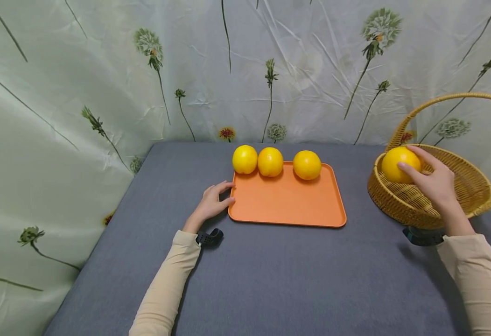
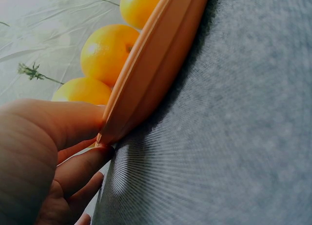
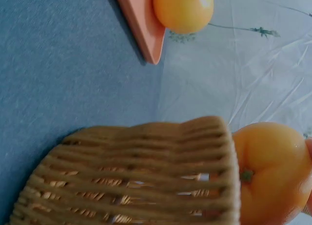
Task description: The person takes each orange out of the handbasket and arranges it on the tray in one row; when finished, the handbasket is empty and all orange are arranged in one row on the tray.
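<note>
An orange is gripped by my right hand, between thumb and fingers. It is at the left rim of the wicker basket; in the right wrist view this orange shows beyond the woven wall, with only a bit of the fingers visible. My left hand pinches the left edge of the orange plastic tray; the left wrist view shows the thumb and a finger at its rim. Three oranges, a left one, a middle one and a right one, sit along the tray's far side.
A blue-grey cloth covers the table. A floral curtain hangs behind and on the left. The basket's tall arched handle rises over it on the right. Each wrist wears a dark band, such as the left one.
</note>
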{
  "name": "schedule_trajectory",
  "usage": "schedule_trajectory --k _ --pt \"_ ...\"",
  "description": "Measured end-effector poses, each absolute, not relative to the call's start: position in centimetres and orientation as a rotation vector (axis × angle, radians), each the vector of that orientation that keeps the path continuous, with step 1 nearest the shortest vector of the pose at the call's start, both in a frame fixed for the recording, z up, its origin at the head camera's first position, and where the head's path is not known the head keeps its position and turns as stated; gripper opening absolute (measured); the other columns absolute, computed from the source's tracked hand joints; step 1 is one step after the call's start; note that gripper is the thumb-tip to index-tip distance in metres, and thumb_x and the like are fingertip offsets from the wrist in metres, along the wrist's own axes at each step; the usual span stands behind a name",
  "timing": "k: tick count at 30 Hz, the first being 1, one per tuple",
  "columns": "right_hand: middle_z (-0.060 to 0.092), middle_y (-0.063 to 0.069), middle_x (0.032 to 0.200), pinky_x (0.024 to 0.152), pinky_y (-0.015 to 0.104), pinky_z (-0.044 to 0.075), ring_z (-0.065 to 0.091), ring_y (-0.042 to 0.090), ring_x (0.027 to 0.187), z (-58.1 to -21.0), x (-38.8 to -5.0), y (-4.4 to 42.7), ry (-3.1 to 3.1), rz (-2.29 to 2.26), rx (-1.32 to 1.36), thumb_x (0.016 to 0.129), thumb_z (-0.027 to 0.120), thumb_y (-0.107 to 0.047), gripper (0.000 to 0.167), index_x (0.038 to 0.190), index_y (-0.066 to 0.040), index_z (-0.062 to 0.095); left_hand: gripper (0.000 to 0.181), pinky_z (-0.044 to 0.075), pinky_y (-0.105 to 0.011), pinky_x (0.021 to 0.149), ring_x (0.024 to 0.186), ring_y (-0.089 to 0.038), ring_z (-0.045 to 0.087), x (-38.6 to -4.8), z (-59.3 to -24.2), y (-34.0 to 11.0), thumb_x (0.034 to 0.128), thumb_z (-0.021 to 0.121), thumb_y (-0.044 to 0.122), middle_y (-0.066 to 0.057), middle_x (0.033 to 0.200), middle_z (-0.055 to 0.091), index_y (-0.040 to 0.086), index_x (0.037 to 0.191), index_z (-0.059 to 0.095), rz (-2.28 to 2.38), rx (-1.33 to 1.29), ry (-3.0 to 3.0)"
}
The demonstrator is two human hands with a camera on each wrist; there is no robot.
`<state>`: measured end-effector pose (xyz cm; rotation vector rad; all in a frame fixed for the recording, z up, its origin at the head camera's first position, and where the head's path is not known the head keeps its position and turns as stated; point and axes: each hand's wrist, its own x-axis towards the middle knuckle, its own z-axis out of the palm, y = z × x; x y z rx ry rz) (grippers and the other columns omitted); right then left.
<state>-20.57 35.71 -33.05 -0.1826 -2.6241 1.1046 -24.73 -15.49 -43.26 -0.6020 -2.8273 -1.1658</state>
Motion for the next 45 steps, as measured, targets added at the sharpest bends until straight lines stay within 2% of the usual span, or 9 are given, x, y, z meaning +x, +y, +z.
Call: schedule_trajectory --k 7,15,23,32,39,45 --pt "0.043 -0.012 0.145 0.062 0.005 0.035 0.036 -0.013 0.091 -32.6 -20.9 34.5 -2.61 1.106 -0.139 0.088 0.059 -0.042 0.051 0.138 -0.038 0.045 0.046 0.017 -0.055 0.115 0.139 -0.033 0.037 -24.8 -43.3 -15.5 0.0866 0.063 0.017 -0.016 0.136 0.054 0.003 0.129 0.054 -1.182 -0.599 -2.821" --pt "0.047 -0.007 0.14 0.06 0.001 0.039 0.041 -0.015 0.085 -32.7 -21.3 33.2 -2.576 1.154 -0.095 0.089 0.06 -0.037 0.052 0.138 -0.032 0.047 0.045 0.016 -0.055 0.116 0.139 -0.032 0.036 -24.9 -43.4 -15.5 0.0871 0.063 0.018 -0.016 0.137 0.053 0.003 0.129 0.054 -1.191 -0.594 -2.832" --pt "0.042 0.001 0.148 0.065 -0.001 0.037 0.039 -0.015 0.091 -33.0 -21.8 32.2 -2.578 1.182 -0.055 0.089 0.059 -0.037 0.051 0.139 -0.032 0.045 0.046 0.016 -0.054 0.116 0.139 -0.032 0.037 -24.8 -43.3 -15.5 0.0868 0.063 0.018 -0.016 0.137 0.053 0.003 0.129 0.054 -1.185 -0.59 -2.834" --pt "0.046 0.007 0.144 0.062 0.001 0.04 0.045 -0.02 0.079 -32.8 -22.1 30.9 -2.575 1.17 -0.012 0.089 0.06 -0.037 0.051 0.138 -0.031 0.047 0.046 0.018 -0.055 0.116 0.139 -0.033 0.037 -24.8 -43.2 -15.5 0.0866 0.063 0.018 -0.016 0.137 0.053 0.002 0.129 0.054 -1.165 -0.59 -2.839" --pt "0.046 0.005 0.143 0.063 0.002 0.041 0.046 -0.018 0.079 -32.9 -22.4 30.1 -2.591 1.211 0.002 0.089 0.06 -0.037 0.051 0.139 -0.031 0.046 0.045 0.018 -0.055 0.115 0.139 -0.033 0.036 -24.8 -43.2 -15.5 0.0873 0.062 0.019 -0.017 0.138 0.053 0.002 0.129 0.054 -1.152 -0.585 -2.847" --pt "0.043 0.012 0.145 0.064 0.001 0.039 0.043 -0.017 0.082 -33.2 -22.8 29.8 -2.615 1.205 0.005 0.09 0.059 -0.037 0.053 0.14 -0.029 0.044 0.045 0.017 -0.055 0.116 0.139 -0.033 0.036 -24.7 -43.1 -15.5 0.087 0.062 0.019 -0.017 0.137 0.053 0.002 0.129 0.054 -1.15 -0.585 -2.847"
